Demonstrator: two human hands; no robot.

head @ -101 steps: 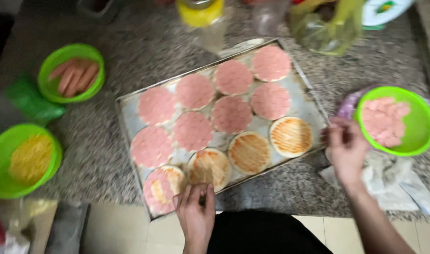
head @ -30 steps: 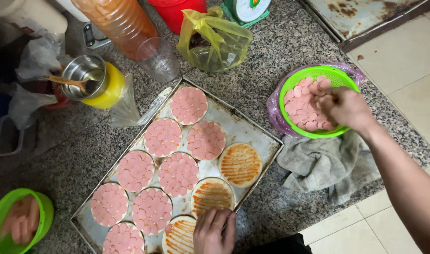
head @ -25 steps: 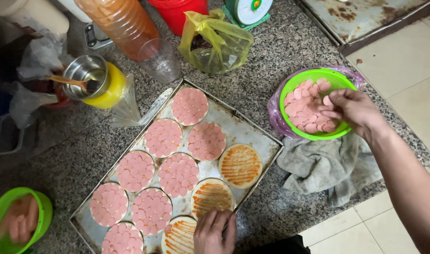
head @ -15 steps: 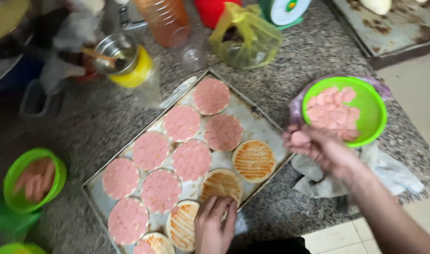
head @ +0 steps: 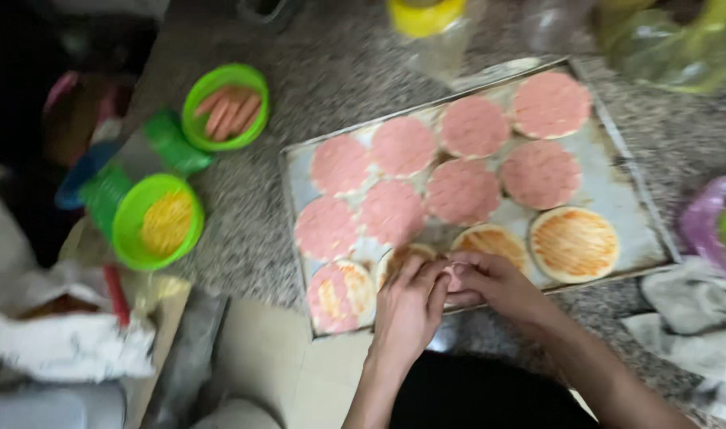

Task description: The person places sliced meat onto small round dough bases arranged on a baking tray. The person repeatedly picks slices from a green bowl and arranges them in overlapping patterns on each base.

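Note:
A metal baking tray (head: 627,199) lies on the granite counter, filled with small round dough bases. Most are covered with pink meat slices (head: 463,191); two at the front right show bare orange sauce (head: 573,244). Both hands meet over the tray's front edge. My left hand (head: 410,306) rests on a sauced base (head: 400,259). My right hand (head: 494,286) pinches a pink meat slice (head: 455,280) between its fingers, touching the left hand's fingers.
Left of the tray stand a green bowl of sausages (head: 224,107) and a green bowl of grated yellow cheese (head: 159,222). A yellow-lidded jar (head: 421,20) is behind. A grey cloth (head: 689,326) lies at the right by a purple-wrapped bowl (head: 716,226).
My right hand left the green bowl of meat slices at the right and came to my left hand at the tray's front. The view swung left.

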